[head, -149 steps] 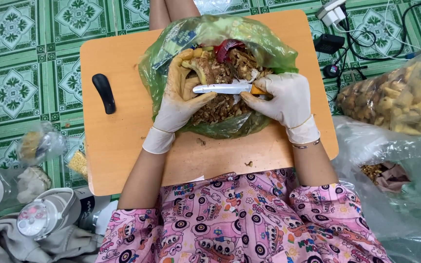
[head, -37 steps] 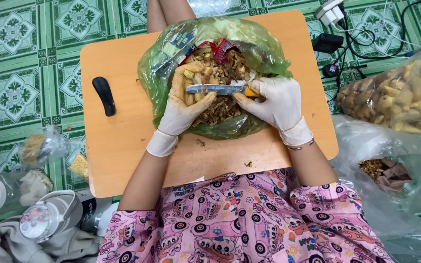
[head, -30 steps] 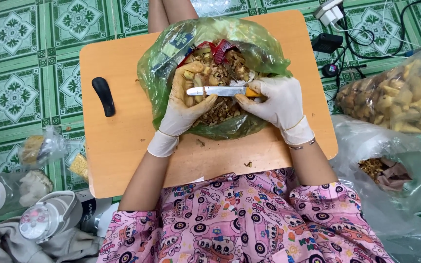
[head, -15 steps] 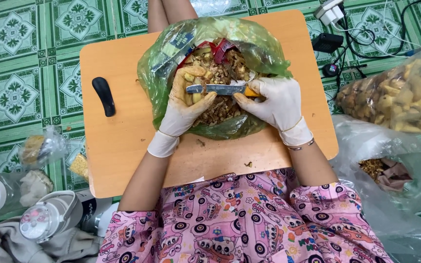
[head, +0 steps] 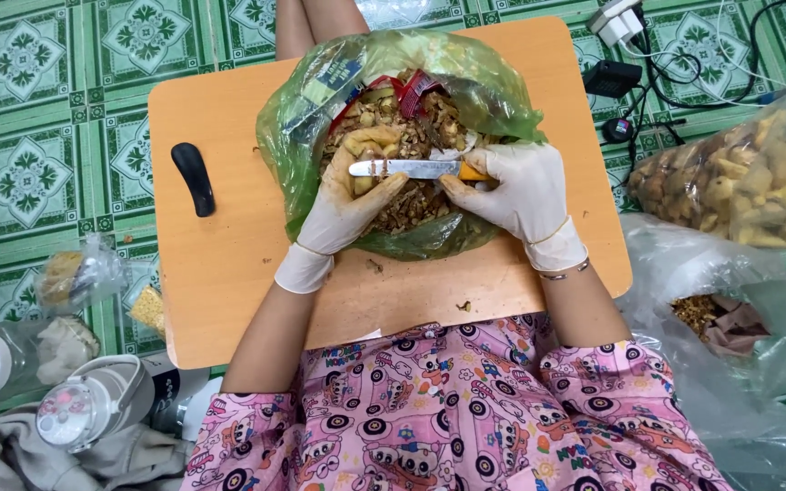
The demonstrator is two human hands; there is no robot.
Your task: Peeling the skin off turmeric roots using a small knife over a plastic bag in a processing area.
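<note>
Ginger piece (head: 367, 150) sits in the left hand (head: 343, 205), over the green bag (head: 466, 73) on the desk (head: 220, 273). Right hand (head: 511, 191) grips a knife (head: 402, 168), blade touching the ginger.

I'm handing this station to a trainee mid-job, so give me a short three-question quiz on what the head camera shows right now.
1. True or false: the right hand holds a knife by its orange handle.
2. What does the left hand grip? A) a pale root piece B) the black object C) the bottle
3. Fill in: the green plastic bag of peelings lies on the ______ board.

Key: 1 true. 2 A, the pale root piece, held under the blade over the bag. The black object lies untouched on the board's left part. 3 wooden.
</note>
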